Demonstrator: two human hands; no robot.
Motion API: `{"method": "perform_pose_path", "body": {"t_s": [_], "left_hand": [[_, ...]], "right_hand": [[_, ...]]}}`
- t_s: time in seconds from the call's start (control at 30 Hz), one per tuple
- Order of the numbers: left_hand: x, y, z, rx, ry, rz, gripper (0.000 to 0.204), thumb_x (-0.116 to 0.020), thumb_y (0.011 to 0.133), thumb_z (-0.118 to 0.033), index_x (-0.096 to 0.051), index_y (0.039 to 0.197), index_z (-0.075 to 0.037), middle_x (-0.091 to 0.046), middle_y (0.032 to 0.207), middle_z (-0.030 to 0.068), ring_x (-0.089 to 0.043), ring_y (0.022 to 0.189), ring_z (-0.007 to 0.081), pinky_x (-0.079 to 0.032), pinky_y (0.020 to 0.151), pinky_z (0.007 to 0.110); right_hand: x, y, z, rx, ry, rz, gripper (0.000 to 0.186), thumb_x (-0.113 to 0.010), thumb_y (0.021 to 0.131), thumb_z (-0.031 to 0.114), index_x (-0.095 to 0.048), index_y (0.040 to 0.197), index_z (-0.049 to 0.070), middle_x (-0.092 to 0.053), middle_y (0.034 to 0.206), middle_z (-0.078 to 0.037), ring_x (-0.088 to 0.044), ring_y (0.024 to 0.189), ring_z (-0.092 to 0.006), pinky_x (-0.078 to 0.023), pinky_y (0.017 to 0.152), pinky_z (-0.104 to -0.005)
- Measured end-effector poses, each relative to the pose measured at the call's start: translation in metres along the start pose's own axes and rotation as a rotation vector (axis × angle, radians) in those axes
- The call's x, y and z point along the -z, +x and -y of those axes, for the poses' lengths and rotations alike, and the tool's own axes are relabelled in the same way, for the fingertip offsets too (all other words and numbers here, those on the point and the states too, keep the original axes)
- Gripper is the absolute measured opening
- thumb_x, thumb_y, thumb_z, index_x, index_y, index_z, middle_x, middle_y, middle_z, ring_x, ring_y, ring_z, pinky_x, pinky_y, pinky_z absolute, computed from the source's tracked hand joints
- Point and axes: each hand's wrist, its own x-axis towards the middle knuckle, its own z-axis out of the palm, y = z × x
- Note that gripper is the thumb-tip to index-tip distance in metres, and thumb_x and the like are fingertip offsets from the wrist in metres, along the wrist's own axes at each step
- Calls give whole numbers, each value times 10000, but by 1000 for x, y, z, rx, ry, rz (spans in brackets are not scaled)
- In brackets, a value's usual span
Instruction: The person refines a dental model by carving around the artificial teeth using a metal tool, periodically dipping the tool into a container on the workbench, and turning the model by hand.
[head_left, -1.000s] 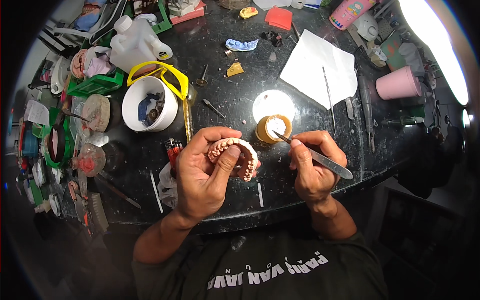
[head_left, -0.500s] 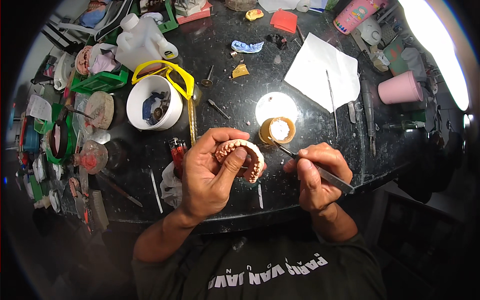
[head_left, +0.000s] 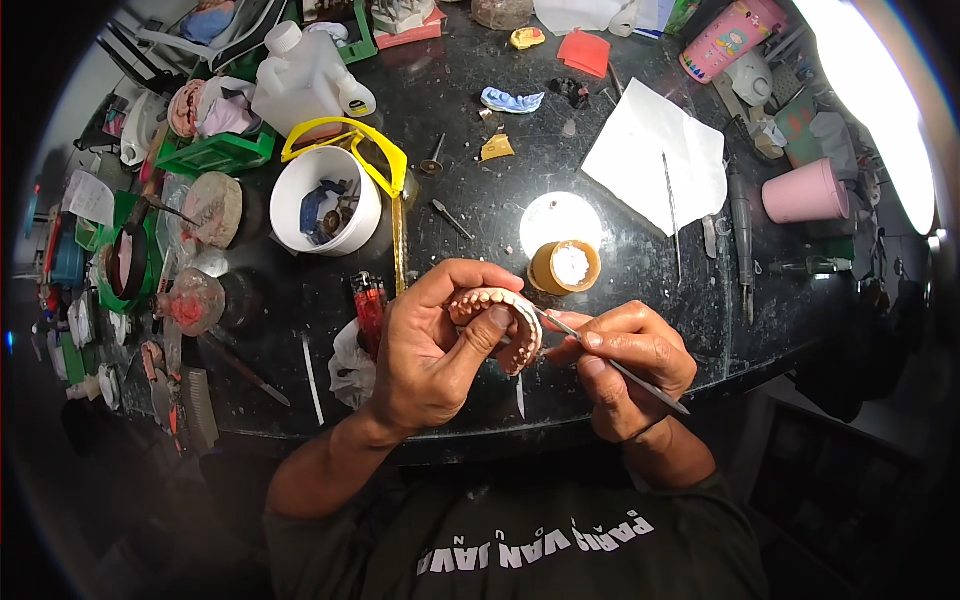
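My left hand (head_left: pixel 430 345) holds a curved, horseshoe-shaped dental cast (head_left: pixel 527 325), cream and pinkish with a row of teeth along it. The thumb presses over its inner side and the fingers wrap behind. In my right hand (head_left: pixel 640 365) is a slim metal hand tool (head_left: pixel 655 388) with a flat handle, held like a pen. Its narrow tip points at the cast's right outer side; whether it touches I cannot tell. Just beyond the cast stands a small tan cup (head_left: pixel 545 275) with white material (head_left: pixel 570 266) in it, beside a white round disc (head_left: pixel 562 218).
A white tub (head_left: pixel 325 205) with small parts and yellow-framed safety glasses (head_left: pixel 392 160) stand left of centre. On the right lie white paper (head_left: pixel 650 150), a thin metal rod (head_left: pixel 672 210) and a pen-shaped handpiece (head_left: pixel 741 230). A red lighter (head_left: pixel 368 305) lies left of my left hand.
The tool's tip has left the tan cup's rim and moved down and left to the cast's side. The tool has turned edge-on in my right hand. The whole view has shifted slightly.
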Motion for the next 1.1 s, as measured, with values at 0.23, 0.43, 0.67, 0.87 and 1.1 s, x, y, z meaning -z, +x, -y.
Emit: {"method": "perform_pose_path", "body": {"t_s": [0.23, 0.43, 0.67, 0.87, 1.1], "left_hand": [[1, -1, 0, 54, -27, -20, 195, -598, 1051, -21, -593, 1238, 34, -691, 1014, 57, -677, 885, 67, -578, 763, 215], [1, 1, 0, 25, 47, -22, 227, -596, 1060, -88, -560, 1233, 54, -699, 957, 115, -734, 831, 160, -666, 679, 309], [0, -1, -3, 55, -24, -22, 185, -598, 1049, -16, -594, 1226, 36, -699, 993, 60, -690, 874, 74, -582, 747, 217], [1, -1, 0, 46, 9, -38, 187, -597, 1046, -6, -593, 1226, 40, -698, 1004, 61, -685, 897, 69, -573, 781, 214], [0, -1, -2, 49, -17, -30, 188, -600, 1046, -10, -594, 1228, 39, -695, 1007, 57, -680, 899, 65, -571, 785, 213]], "right_hand": [[6, -8, -1, -71, -6, 30, 137, -624, 927, -81, -671, 1056, -83, -648, 928, -193, -759, 913, -341, -688, 774, -407], [-1, -7, -1, -83, -29, -50, 157, -695, 867, -79, -712, 1023, -73, -706, 856, -191, -743, 788, -246, -646, 745, -364], [10, -9, 0, -106, -50, 120, 122, -566, 971, -84, -634, 1072, -93, -589, 1000, -194, -740, 1022, -401, -714, 761, -402], [1, -7, -2, -86, -41, -5, 175, -697, 862, -104, -715, 1032, -65, -708, 903, -186, -751, 826, -246, -638, 685, -316], [-2, -6, -1, -67, -22, -53, 165, -687, 868, -101, -714, 1027, -70, -699, 882, -186, -750, 811, -239, -642, 676, -317]]}}
